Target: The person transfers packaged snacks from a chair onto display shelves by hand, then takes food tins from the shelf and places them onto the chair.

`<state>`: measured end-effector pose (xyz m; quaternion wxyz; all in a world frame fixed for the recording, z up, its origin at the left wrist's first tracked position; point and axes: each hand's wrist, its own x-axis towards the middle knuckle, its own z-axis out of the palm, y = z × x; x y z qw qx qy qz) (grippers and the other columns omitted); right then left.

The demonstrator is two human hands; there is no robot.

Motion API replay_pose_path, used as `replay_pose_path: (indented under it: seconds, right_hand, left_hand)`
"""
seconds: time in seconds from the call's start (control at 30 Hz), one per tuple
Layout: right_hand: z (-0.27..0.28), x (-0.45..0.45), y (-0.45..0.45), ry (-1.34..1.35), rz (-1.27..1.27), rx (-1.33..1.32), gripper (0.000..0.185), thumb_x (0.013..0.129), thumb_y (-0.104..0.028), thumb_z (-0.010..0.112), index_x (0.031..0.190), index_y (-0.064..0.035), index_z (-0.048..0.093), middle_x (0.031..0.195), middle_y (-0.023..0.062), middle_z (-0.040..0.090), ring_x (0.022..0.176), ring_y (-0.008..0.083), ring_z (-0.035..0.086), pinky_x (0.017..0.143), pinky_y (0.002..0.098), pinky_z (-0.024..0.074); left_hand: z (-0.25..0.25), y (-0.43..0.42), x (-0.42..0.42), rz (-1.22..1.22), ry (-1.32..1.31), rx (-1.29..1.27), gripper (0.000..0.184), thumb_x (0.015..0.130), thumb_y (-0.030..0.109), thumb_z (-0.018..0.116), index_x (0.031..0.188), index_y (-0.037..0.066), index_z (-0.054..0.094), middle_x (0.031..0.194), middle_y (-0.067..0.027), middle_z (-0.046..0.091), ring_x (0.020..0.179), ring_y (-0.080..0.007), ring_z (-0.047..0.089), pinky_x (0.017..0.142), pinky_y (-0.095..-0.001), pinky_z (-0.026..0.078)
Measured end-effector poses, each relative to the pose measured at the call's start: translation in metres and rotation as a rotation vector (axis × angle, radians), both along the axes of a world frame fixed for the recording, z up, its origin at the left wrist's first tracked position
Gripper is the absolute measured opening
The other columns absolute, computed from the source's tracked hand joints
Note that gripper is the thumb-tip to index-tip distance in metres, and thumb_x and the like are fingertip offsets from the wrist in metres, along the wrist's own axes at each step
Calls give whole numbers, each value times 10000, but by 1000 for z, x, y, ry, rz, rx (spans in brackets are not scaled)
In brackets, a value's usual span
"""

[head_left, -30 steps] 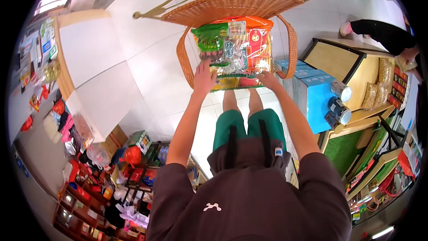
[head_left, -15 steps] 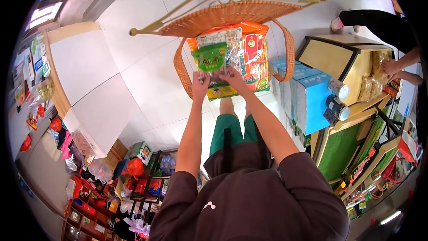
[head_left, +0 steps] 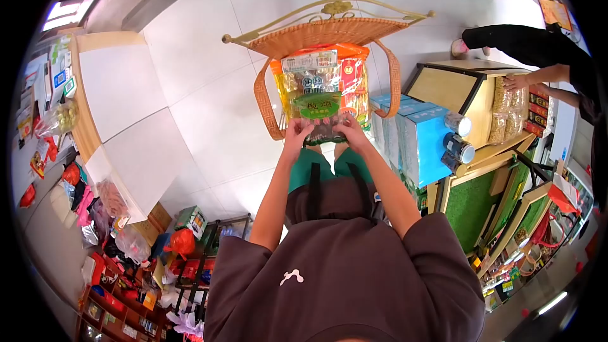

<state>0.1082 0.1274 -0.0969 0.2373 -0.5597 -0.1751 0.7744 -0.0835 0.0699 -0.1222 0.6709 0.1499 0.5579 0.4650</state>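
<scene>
I am holding a small green snack packet (head_left: 316,107) in both hands, low over the front of the wicker armchair (head_left: 332,33). Its top is showing green with writing, and its bottom is looking dark and shiny. I am counting my clock from the middle of this packet. My left hand (head_left: 298,134) is gripping it at about seven to eight o'clock, with the fingers bent in and nearly together on its edge. My right hand (head_left: 348,132) is pinching it at about four o'clock, with its fingers curling close too.

Just past the packet, at twelve o'clock, a clear packet with a white label (head_left: 310,62) is lying on the chair. At one o'clock, a red and clear packet (head_left: 350,77) is lying beside it. Bright orange wrapping (head_left: 356,50) is peeking out behind them. The chair's gold rail (head_left: 335,9) is curving along the back, farther out at twelve.

At about four o'clock, blue boxes (head_left: 423,145) are standing near two jars (head_left: 458,124). Between two and three, another person's hand (head_left: 517,82) is touching clear bags of tan bits (head_left: 498,120). Between nine and ten, a white tabletop (head_left: 120,82) is stretching out.
</scene>
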Motion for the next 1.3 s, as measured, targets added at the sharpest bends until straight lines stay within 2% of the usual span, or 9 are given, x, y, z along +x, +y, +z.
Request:
replay_pose_path:
  seconds: [0.17, 0.23, 0.4, 0.63, 0.7, 0.73, 0.87, 1.1, 1.3]
  right_hand:
    - [61, 15, -18, 90, -26, 208, 290, 722, 113, 580, 900, -83, 463, 924, 31, 606, 837, 120, 584, 732, 265, 484]
    - [95, 22, -24, 60, -39, 229, 299, 713, 122, 586, 894, -79, 458, 922, 21, 598, 838, 110, 580, 737, 253, 476]
    - [127, 56, -57, 15, -96, 366, 308, 703, 107, 598, 885, -79, 433, 915, 9, 580, 846, 78, 555, 729, 238, 464]
    - [107, 84, -139, -78, -435, 374, 332, 688, 103, 562, 961, -54, 456, 906, 40, 578, 878, 131, 556, 728, 249, 452]
    - [99, 93, -167, -138, -546, 375, 378, 665, 119, 550, 995, -51, 477, 899, 46, 628, 762, 110, 583, 653, 233, 464]
    - [108, 99, -179, -175, -579, 338, 402, 671, 109, 549, 1036, -46, 478, 909, 50, 627, 756, 107, 577, 644, 232, 460]
    - [85, 128, -246, -235, -744, 258, 584, 688, 47, 566, 1253, -50, 453, 929, 61, 609, 769, 108, 564, 647, 228, 451]
    - [63, 167, -365, -98, -970, 224, 315, 762, -64, 547, 1071, -17, 581, 907, 32, 608, 792, 107, 564, 700, 232, 451]
    - [71, 200, -448, -81, -1213, 209, 241, 749, -66, 539, 975, -15, 604, 891, 27, 600, 818, 117, 555, 738, 245, 445]
  left_hand:
    - [50, 17, 6, 20, -381, -235, 527, 844, 236, 643, 1259, 32, 391, 1181, -89, 524, 1076, -177, 517, 889, -323, 439]
    - [77, 25, 21, -68, -377, -239, 303, 884, 240, 585, 1115, 70, 483, 906, -35, 585, 811, -135, 561, 737, -265, 474]
    - [105, 24, 46, -263, -483, -123, 296, 892, 153, 567, 1157, 74, 461, 960, -44, 598, 788, -129, 560, 691, -254, 472]
    - [106, 4, 91, -554, -309, 18, 408, 871, 67, 575, 1230, 76, 381, 1036, -66, 580, 821, -148, 593, 677, -270, 499]
    - [100, -11, 110, -634, -291, -21, 424, 875, 56, 562, 1246, 84, 360, 1038, -79, 579, 795, -151, 595, 649, -270, 506]
    - [98, -16, 116, -747, -350, -130, 605, 855, 21, 579, 1364, 100, 262, 1226, -50, 476, 1090, -167, 499, 875, -302, 448]
    - [98, -58, 167, -906, -264, -73, 547, 835, 46, 618, 1301, 84, 333, 1152, -45, 515, 1023, -151, 525, 828, -285, 465]
    - [125, -122, 270, -1411, -105, -69, 597, 833, 134, 653, 1324, 84, 318, 1045, -48, 556, 839, -92, 556, 661, -226, 455]
    - [119, -192, 346, -1583, -97, -206, 609, 838, 129, 643, 1344, 78, 306, 1166, -94, 515, 1003, -150, 542, 796, -279, 483]
